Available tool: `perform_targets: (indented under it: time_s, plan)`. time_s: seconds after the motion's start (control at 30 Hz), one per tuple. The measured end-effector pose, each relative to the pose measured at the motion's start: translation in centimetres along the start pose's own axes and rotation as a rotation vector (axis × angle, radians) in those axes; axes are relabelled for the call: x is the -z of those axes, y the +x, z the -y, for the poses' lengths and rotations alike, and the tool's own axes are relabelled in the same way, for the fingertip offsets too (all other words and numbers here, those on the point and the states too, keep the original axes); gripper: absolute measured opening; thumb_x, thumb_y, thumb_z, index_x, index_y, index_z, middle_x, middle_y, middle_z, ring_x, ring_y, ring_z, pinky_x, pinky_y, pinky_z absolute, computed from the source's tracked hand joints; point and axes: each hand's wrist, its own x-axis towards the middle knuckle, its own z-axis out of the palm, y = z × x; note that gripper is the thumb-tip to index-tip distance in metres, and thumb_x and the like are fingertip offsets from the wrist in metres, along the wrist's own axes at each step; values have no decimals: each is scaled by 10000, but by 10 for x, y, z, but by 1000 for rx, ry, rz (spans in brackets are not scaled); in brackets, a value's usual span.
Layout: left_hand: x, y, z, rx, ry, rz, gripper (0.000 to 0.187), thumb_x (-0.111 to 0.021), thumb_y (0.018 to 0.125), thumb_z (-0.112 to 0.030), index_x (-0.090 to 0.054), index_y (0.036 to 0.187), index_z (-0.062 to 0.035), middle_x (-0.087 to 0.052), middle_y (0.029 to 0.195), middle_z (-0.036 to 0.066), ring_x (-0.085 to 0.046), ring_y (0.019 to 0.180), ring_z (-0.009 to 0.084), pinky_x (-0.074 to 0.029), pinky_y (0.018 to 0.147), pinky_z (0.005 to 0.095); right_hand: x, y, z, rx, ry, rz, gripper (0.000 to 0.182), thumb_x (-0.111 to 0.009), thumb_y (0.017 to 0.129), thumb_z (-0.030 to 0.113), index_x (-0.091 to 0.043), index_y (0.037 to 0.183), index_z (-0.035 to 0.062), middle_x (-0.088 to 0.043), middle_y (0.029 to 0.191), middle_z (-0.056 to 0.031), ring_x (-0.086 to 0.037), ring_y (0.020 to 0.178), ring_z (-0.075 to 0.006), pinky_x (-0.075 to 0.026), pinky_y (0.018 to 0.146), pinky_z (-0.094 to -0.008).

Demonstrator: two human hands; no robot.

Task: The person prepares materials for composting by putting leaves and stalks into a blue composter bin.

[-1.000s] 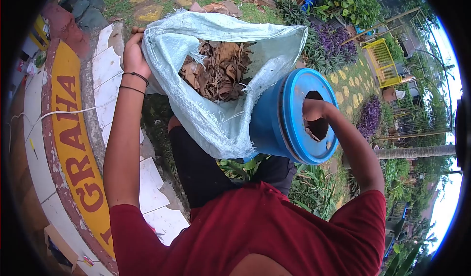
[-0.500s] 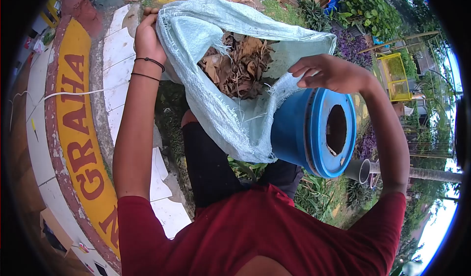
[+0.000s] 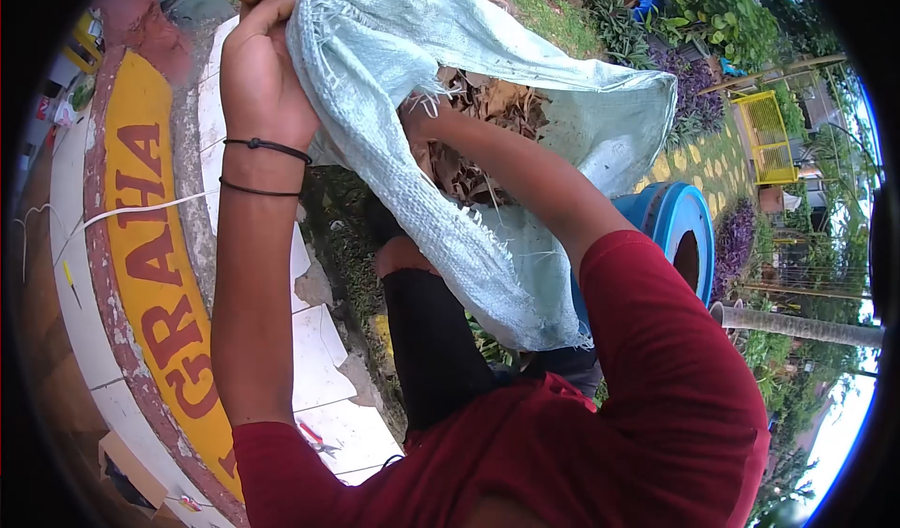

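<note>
A pale green woven sack [image 3: 553, 50] hangs with its mouth wide and frayed at the rim. Inside it lies a heap of dry brown leaves [image 3: 511, 111]. At the sack's left rim my left hand [image 3: 267, 68] is closed on the fabric, its thumb and fingers partly behind the edge. My right arm reaches across the opening, and my right hand [image 3: 418, 123] is down in the sack at the leaves. A flap of the rim covers most of its fingers, so their grip is hidden.
A blue bucket [image 3: 694, 237] with a round hole in its lid stands right of the sack, partly behind my right arm. Red-handled pruning shears [image 3: 317, 440] lie on the white tiled ledge [image 3: 323, 354]. A white cable [image 3: 150, 205] crosses the yellow lettered border [image 3: 141, 190].
My right hand has left the sack's right rim and gone left into the sack among the leaves. My left hand keeps its hold and appears closer. The sack's mouth has shifted slightly.
</note>
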Motion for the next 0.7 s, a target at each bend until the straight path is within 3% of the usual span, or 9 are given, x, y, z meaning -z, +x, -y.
perform_targets:
  time_s: [0.2, 0.27, 0.33, 0.4, 0.47, 0.53, 0.6, 0.67, 0.7]
  plan:
    - [35, 0, -19, -26, -6, -48, 242, -441, 923, 71, -489, 974, -160, -588, 967, -11, -595, 961, 169, -480, 964, 356, -85, 39, -13, -48, 356, -160, 614, -667, 841, 431, -564, 1289, 23, -438, 1438, -257, -410, 1349, -422, -418, 1033, -511]
    - [33, -1, -15, -32, -38, -26, 231, -450, 924, 65, -498, 969, -157, -594, 973, -12, -598, 961, 172, -484, 958, 366, -49, -27, 13, -73, -329, -538, 438, -637, 853, 302, -615, 1184, 16, -595, 1273, -228, -560, 1213, -377, -461, 992, -485]
    - [22, -6, -3, -92, 116, -260, 232, -457, 922, 60, -513, 970, -160, -599, 979, -15, -597, 969, 174, -483, 952, 364, -23, -50, 0, -16, -262, -414, 481, -677, 809, 273, -604, 1214, 24, -622, 1226, -216, -624, 1111, -360, -480, 982, -455]
    - [21, -10, 0, -80, 95, -211, 230, -466, 919, 54, -524, 972, -162, -602, 985, -16, -597, 969, 176, -485, 939, 357, -18, -54, -18, 107, 13, -433, 515, -694, 799, 291, -593, 1246, 57, -603, 1261, -215, -605, 1141, -370, -479, 991, -452]
    - [10, -14, 6, -63, 105, -257, 226, -471, 920, 50, -528, 971, -162, -607, 982, -14, -598, 959, 178, -487, 929, 358, -5, -71, -35, 144, -73, -508, 527, -690, 795, 339, -604, 1247, 83, -618, 1245, -198, -606, 1141, -363, -490, 974, -460]
    - [9, -11, 6, -62, 65, -233, 227, -473, 920, 48, -532, 965, -167, -609, 978, -16, -600, 947, 181, -489, 921, 362, 16, -84, -47, 122, 20, -288, 484, -683, 794, 307, -622, 1229, 103, -643, 1201, -188, -612, 1139, -352, -497, 967, -460]
    - [7, -5, 4, -117, 106, -290, 233, -467, 920, 50, -531, 955, -172, -609, 970, -19, -601, 950, 184, -492, 923, 368, 35, -103, -61, 140, 115, -262, 403, -686, 787, 243, -654, 1165, 105, -679, 1099, -161, -645, 1034, -315, -518, 898, -408]
    - [1, 0, 9, -103, 80, -256, 239, -454, 919, 55, -526, 943, -172, -607, 964, -20, -603, 955, 184, -497, 921, 374, 75, -145, -61, 179, 440, -216, 205, -676, 780, 178, -701, 973, 114, -674, 915, -81, -621, 853, -177, -498, 789, -323]
    - [-7, -1, 12, -115, 96, -297, 243, -446, 912, 68, -517, 942, -163, -612, 965, -12, -609, 950, 183, -494, 928, 370, 87, -160, -64, 215, 479, -234, 164, -654, 817, 121, -700, 973, 104, -665, 908, -37, -596, 850, -136, -489, 786, -299]
